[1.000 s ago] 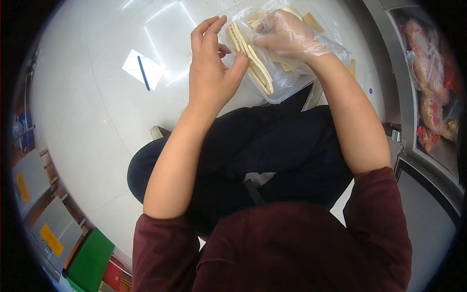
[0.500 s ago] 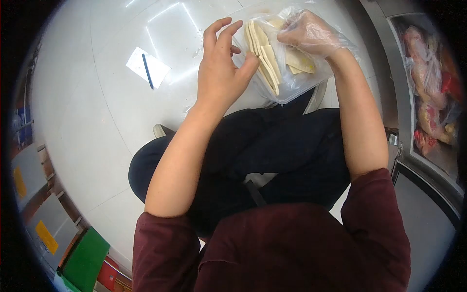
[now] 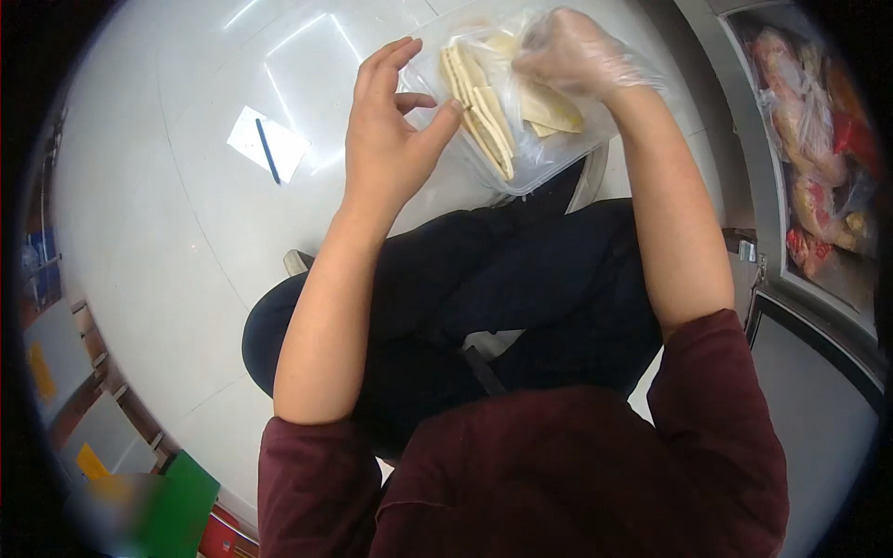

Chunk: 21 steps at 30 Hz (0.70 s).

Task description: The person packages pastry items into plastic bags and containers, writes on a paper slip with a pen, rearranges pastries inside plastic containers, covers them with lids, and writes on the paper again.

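A clear plastic container (image 3: 523, 186) holds flat, pale-yellow slices. One row of slices (image 3: 484, 121) stands on edge along its left side, and looser pieces (image 3: 551, 109) lie to the right. My bare left hand (image 3: 395, 126) is at the container's left edge, its fingers curved and apart, thumb near the row; it holds nothing. A thin clear plastic glove covers my right hand (image 3: 569, 54), which is over the container's right half. Its fingers are curled together, and whatever may be in them is hidden.
On the pale tabletop lies a white paper (image 3: 290, 149) with a dark blue pen (image 3: 267, 149) across it. To the right stands a metal cabinet (image 3: 777, 223) containing bagged meat (image 3: 800, 121). A green panel (image 3: 181, 507) is at lower left, beside a blurred patch.
The view has shifted slightly, so the container and paper sit further left. Both hands keep nearly the same pose at the container. A blurred patch has appeared at lower left.
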Each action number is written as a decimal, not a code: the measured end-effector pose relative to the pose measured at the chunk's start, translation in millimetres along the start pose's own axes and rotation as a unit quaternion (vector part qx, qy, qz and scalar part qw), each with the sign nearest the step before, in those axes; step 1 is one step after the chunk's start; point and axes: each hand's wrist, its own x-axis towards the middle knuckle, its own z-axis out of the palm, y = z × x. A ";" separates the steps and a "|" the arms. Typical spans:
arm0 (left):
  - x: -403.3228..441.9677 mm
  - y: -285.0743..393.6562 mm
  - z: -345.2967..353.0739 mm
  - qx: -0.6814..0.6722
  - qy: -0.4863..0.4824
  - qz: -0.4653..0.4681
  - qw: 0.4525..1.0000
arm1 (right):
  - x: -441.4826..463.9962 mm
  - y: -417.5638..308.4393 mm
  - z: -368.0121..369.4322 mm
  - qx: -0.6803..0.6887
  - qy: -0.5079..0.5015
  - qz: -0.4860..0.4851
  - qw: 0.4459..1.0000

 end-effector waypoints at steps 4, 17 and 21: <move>-0.6 0.8 1.2 0.035 -0.002 0.000 0.999 | -18.4 23.9 -34.8 0.038 0.177 0.003 0.983; -1.4 7.5 3.2 0.062 -0.013 -0.005 0.998 | -45.5 7.7 -36.2 -0.070 0.155 0.166 0.971; -2.0 3.2 4.8 0.088 -0.015 0.005 0.996 | -91.0 -13.9 -95.6 -0.038 -0.087 0.203 0.974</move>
